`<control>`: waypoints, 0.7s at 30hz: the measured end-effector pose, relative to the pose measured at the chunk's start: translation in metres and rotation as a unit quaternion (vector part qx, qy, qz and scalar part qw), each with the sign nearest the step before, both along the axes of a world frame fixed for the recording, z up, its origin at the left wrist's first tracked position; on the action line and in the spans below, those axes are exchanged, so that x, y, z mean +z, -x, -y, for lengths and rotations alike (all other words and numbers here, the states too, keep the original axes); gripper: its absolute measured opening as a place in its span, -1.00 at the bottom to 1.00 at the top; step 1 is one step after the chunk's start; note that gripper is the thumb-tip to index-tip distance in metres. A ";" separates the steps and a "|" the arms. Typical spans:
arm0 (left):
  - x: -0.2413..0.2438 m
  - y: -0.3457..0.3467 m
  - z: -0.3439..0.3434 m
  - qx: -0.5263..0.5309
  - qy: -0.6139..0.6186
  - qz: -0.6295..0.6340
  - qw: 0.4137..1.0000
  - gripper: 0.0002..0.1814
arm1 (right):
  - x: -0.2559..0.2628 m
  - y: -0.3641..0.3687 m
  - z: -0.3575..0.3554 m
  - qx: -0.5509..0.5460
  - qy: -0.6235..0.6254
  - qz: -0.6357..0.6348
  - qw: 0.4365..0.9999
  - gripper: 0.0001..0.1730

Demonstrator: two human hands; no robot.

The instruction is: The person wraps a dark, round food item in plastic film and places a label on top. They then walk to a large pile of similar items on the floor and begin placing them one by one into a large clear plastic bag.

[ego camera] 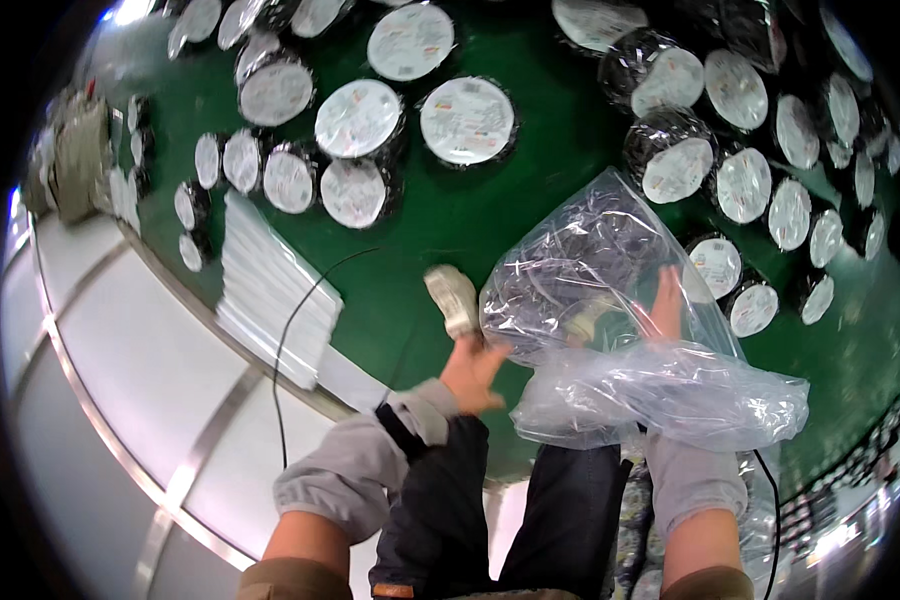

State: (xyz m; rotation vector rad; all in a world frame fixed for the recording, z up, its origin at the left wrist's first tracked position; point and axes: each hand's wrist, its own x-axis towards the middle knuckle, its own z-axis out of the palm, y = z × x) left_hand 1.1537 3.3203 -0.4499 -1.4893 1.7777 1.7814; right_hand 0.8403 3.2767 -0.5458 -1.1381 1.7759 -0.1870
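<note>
A large clear plastic bag (pixel 585 262) lies in front of me with dark, film-wrapped contents inside. My right hand (pixel 666 307) is within the bag, seen through the film, its fingers stretched out; the crumpled mouth of the bag (pixel 667 394) gathers over my right wrist. Just left of the bag, my left hand (pixel 474 375) has its fingers spread and holds nothing. Past it is my beige shoe (pixel 451 300) on the green floor (pixel 397 292); another shoe shows faintly through the bag.
Film-wrapped round packs with white labels (pixel 467 120) stand in groups ahead and to the right. A stack of clear plastic sleeves (pixel 270 285) lies left, crossed by a black cable (pixel 280 360). White panels with metal edging (pixel 135 322) border the left side.
</note>
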 end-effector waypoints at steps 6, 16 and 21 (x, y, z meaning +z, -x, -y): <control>0.001 0.092 -0.091 0.249 -0.083 -0.221 0.939 0.19 | 0.017 -0.047 -0.014 0.507 0.116 0.065 0.852 -0.23; 0.092 0.052 -0.014 0.480 0.004 -0.408 0.776 -0.61 | 0.055 -0.157 -0.002 0.782 0.199 0.065 0.586 -0.40; 0.172 0.023 0.018 0.403 -0.088 -0.559 0.719 -0.27 | 0.097 -0.227 0.028 0.767 0.252 0.004 0.590 -0.11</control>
